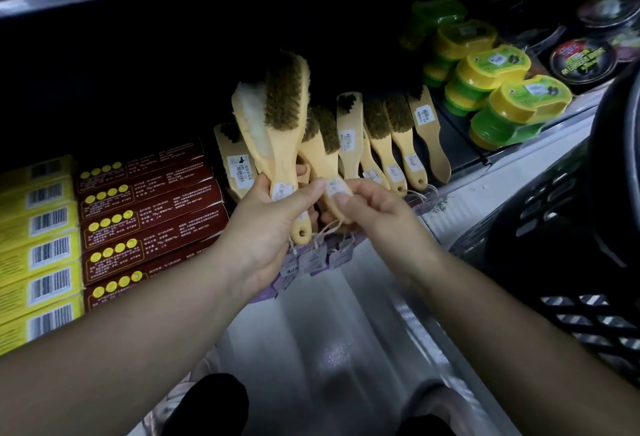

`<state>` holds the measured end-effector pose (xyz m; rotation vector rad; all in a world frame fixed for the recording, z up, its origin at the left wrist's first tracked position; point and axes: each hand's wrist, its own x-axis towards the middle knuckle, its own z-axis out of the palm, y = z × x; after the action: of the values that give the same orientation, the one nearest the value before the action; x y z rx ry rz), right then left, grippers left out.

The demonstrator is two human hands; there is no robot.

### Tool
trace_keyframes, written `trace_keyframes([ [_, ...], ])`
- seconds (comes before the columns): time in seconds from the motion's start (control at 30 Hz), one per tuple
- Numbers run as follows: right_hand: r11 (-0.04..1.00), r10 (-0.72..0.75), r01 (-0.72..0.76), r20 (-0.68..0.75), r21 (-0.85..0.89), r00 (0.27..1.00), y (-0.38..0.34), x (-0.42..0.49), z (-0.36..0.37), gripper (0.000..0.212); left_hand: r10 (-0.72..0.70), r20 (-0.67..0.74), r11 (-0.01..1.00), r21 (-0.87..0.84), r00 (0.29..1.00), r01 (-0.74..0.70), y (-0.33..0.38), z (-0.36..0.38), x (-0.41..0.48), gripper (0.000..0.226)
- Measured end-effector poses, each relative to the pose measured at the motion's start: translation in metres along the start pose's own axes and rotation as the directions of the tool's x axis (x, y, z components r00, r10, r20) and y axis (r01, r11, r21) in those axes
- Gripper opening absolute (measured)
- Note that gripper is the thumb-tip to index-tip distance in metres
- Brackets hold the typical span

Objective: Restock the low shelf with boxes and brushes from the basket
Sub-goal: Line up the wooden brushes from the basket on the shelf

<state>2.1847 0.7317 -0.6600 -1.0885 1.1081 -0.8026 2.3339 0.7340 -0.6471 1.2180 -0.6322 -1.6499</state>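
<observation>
Gripping two brushes (280,116) by their handles, the left hand (266,227) wraps its fingers round them with the thumb across the front. Their heads point up and lean toward the dark back of the shelf (460,200). The right hand (374,207) pinches the handle of a third brush (320,155) between thumb and fingertips, right against the left hand's bundle.

Below both hands, strings with purple tags (311,259) hang in a knot-like cluster. Drawing the third brush away could drag the others if those strings are crossed, and a light pinch may let it slip. The left hand's pair is held low on the handles, so the heavy heads could swing or twist out. Just behind, the row of brushes (398,130) on the shelf leans handle-down, so a nudge from a knuckle or a brush head would likely topple several. The red boxes (149,200) and yellow boxes (38,227) to the left look safely out of reach, as does the black basket (554,213) to the right.

The brushes are pale wood with paddle handles, a hole at the end and a white barcode sticker. Most have brown bristles, though one in the left hand has fluffy white ones.
</observation>
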Motion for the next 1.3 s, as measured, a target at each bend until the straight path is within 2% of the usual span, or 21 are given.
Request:
trace_keyframes([
  [0.07, 1.000, -0.014, 0.011, -0.131, -0.028, 0.991, 0.003, 0.002, -0.008, 0.017, 0.013, -0.012, 1.000, -0.008, 1.000, -0.013, -0.001, -0.001, 0.000, 0.021],
  [0.2, 0.989, 0.048, -0.002, -0.310, 0.145, 0.950, 0.006, 0.005, -0.025, 0.018, 0.009, -0.006, 1.000, -0.023, 1.000, -0.009, -0.002, -0.004, -0.003, 0.023],
  [0.23, 0.990, 0.068, -0.021, -0.343, 0.138, 0.937, 0.005, 0.004, -0.029, 0.019, -0.005, -0.001, 0.999, -0.036, 1.000, 0.005, -0.002, -0.005, -0.003, 0.026],
  [0.37, 0.990, 0.055, -0.110, -0.463, -0.093, 0.885, 0.013, 0.002, -0.041, 0.021, -0.067, -0.007, 0.994, -0.082, 0.998, 0.067, -0.004, -0.006, -0.005, 0.034],
  [0.47, 0.976, -0.005, -0.106, -0.502, -0.193, 0.865, 0.022, 0.011, -0.043, 0.017, -0.082, -0.024, 0.996, -0.041, 0.996, 0.081, -0.006, -0.004, -0.004, 0.035],
  [0.6, 0.914, -0.069, -0.136, -0.475, -0.383, 0.877, 0.023, 0.028, -0.042, 0.017, -0.114, -0.033, 0.993, 0.013, 0.993, 0.115, -0.009, -0.001, -0.005, 0.034],
  [0.73, 0.765, -0.111, -0.212, -0.448, -0.608, 0.887, 0.025, 0.037, -0.048, 0.025, -0.139, -0.074, 0.990, -0.001, 0.988, 0.139, -0.014, 0.000, -0.005, 0.024],
  [0.9, 0.647, -0.164, -0.188, -0.376, -0.739, 0.912, 0.028, 0.037, -0.052, 0.046, -0.187, -0.105, 0.982, -0.043, 0.977, 0.183, -0.016, 0.006, -0.001, 0.020],
  [1.1, 0.603, -0.162, -0.200, -0.364, -0.772, 0.917, 0.024, 0.037, -0.049, 0.050, -0.232, -0.064, 0.964, -0.148, 0.971, 0.221, -0.015, 0.013, 0.002, 0.012],
  [1.17, 0.578, -0.227, -0.191, -0.380, -0.793, 0.897, 0.017, 0.033, -0.045, 0.046, -0.235, -0.011, 0.960, -0.162, 0.972, 0.230, -0.016, 0.011, 0.002, 0.010],
  [1.23, 0.618, -0.321, -0.089, -0.355, -0.781, 0.878, 0.007, 0.026, -0.034, 0.036, -0.222, 0.067, 0.956, -0.181, 0.973, 0.231, -0.017, 0.010, 0.002, 0.014],
  [1.3, 0.782, -0.282, 0.041, -0.294, -0.622, 0.913, -0.003, 0.018, -0.018, 0.035, -0.188, 0.116, 0.956, -0.206, 0.975, 0.209, -0.017, 0.011, 0.002, 0.020],
])
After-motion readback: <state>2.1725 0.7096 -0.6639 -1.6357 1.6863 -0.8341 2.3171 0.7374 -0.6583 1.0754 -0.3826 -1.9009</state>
